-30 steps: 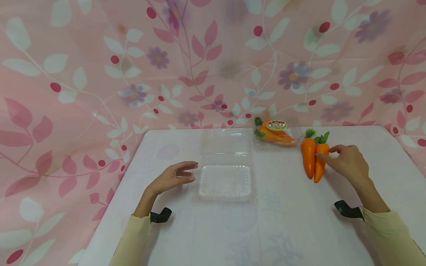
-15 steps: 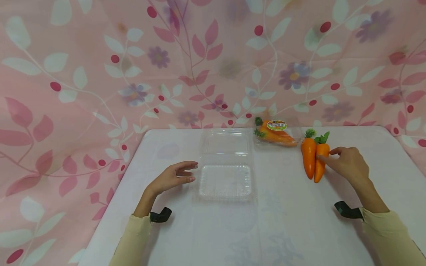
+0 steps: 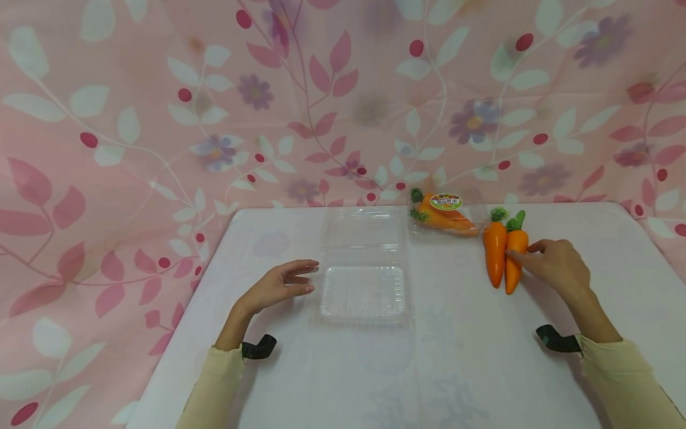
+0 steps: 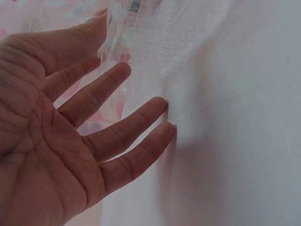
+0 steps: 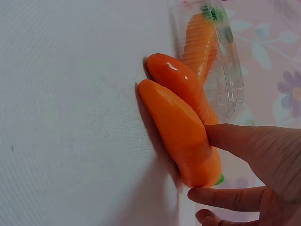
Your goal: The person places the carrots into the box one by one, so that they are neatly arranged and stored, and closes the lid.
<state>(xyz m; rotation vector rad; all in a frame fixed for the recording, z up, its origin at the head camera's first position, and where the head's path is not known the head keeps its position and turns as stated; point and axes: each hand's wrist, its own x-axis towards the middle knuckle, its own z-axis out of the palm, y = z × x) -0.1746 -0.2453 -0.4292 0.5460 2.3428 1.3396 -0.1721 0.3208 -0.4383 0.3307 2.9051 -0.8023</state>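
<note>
Two orange carrots lie side by side at the right of the table. My right hand [image 3: 560,265] pinches the right-hand carrot [image 3: 515,262] between thumb and fingers. In the right wrist view the thumb reaches over this carrot [image 5: 176,127], beside the other carrot [image 5: 176,75]. The carrot on the left [image 3: 495,253] lies close against it. An open clear plastic clamshell box [image 3: 361,292] stands mid-table with its lid laid back. Just left of it my left hand [image 3: 276,287] rests with spread, relaxed fingers and holds nothing; in the left wrist view the box's edge [image 4: 141,47] is by the fingertips.
Behind the loose carrots, at the table's back edge, a closed clear box [image 3: 445,213] with a label holds carrots. The white-covered table [image 3: 455,357] meets a pink floral cloth [image 3: 321,119] at the back.
Both loose carrots and my right hand have shifted slightly left, and the pinched carrot's green top has turned a little. My left hand and the open box are unmoved.
</note>
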